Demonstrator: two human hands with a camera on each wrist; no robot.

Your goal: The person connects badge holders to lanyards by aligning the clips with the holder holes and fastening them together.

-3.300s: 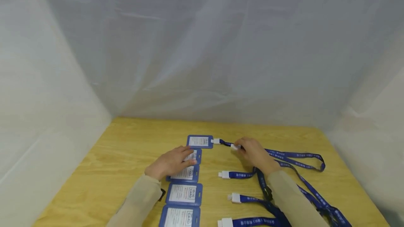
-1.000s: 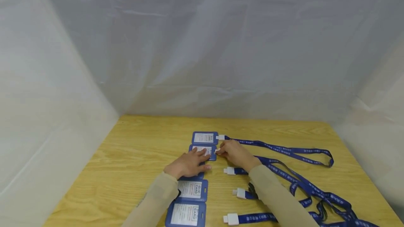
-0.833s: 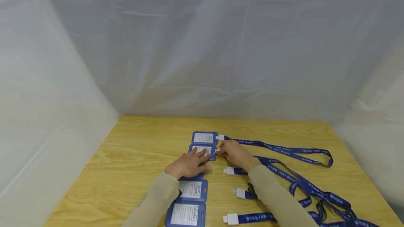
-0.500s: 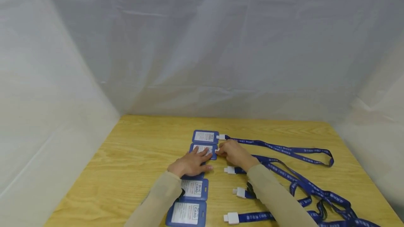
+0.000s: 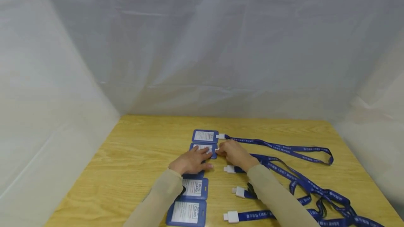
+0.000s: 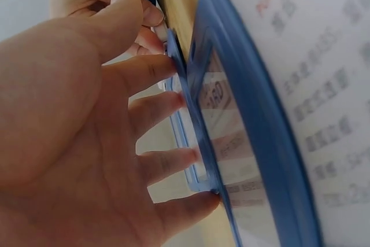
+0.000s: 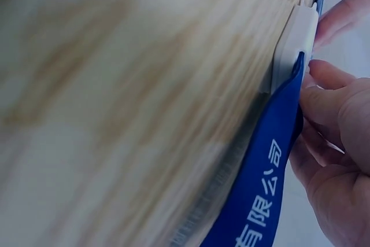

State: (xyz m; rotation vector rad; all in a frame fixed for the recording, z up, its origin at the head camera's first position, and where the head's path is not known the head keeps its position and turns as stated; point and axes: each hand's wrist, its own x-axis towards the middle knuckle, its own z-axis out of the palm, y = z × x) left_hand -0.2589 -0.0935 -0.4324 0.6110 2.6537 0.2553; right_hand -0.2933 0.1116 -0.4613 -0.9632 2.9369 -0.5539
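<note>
In the head view my left hand (image 5: 190, 161) lies with spread, fairly straight fingers on the second blue badge holder (image 5: 210, 146) from the back. Beside that holder's slotted right end, my right hand (image 5: 235, 154) pinches the small white clip (image 5: 217, 150) of a blue lanyard. Fingers cover much of the clip; whether it sits in the slot I cannot tell. The left wrist view shows the left fingertips (image 6: 188, 155) touching the holder's blue frame. In the right wrist view, a white clip (image 7: 292, 47) on a printed blue strap (image 7: 254, 183) lies close to the curled right fingers.
The rearmost badge holder (image 5: 204, 136) has a lanyard (image 5: 290, 149) at its right end. More holders, such as the front one (image 5: 186, 213), line up towards me. Several lanyards with white clips (image 5: 233, 216) lie at right, straps overlapping. Pale sheeting (image 5: 202, 62) surrounds the wooden table (image 5: 132, 150).
Since the oldest frame, my right hand has brought the white clip left to the second holder's end, and my left hand has shifted right. Over the last second both hands barely move.
</note>
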